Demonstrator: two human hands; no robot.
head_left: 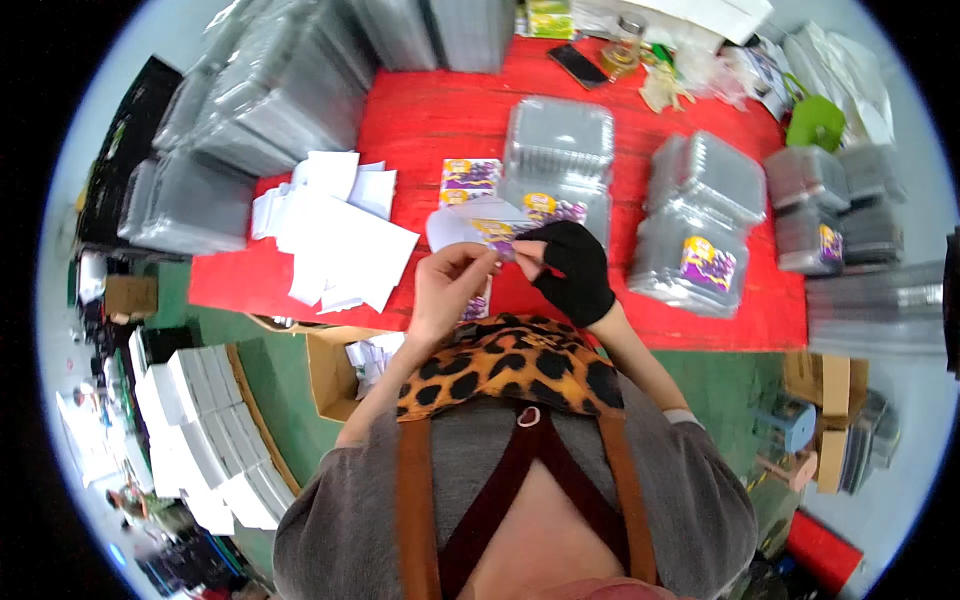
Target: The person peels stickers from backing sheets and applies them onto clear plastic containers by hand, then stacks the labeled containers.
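My bare left hand (448, 288) and my right hand (572, 272), in a black fingerless glove, meet in front of my chest. Fingers of both are pinched on a curled label sheet (452, 228) with purple and yellow print; the exact grip is partly hidden. Just beyond lies a stack of clear plastic clamshell containers (560, 140), with a purple and yellow label (556, 209) on the nearest lid. Printed labels (470, 174) lie on the red table (420, 120) beside it, and more show under my left hand.
White paper sheets (345, 245) are heaped at left, below tall container stacks (280, 90). Labelled containers (700, 225) stand at right. A phone (578, 67) and a glass jar (624, 45) sit at the back. A cardboard box (333, 375) stands on the floor.
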